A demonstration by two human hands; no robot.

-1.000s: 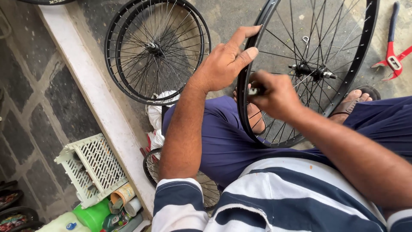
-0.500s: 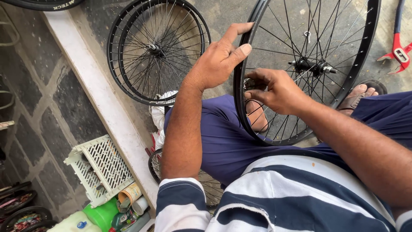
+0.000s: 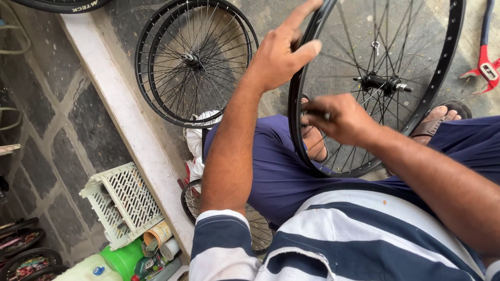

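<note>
Two hands on one black spoked wheel (image 3: 432,88), upright between the knees: left hand (image 3: 281,52) half open, thumb and fingers gripping the smooth rim; right hand (image 3: 338,118) pinched shut at thin wire spokes, contents unclear. Two black wheels (image 3: 195,60) lean stacked nearby.

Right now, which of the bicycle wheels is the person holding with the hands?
The big spoked wheel at upper right: left hand grips its rim, right hand pinches there. The stacked wheels lie untouched.
</note>
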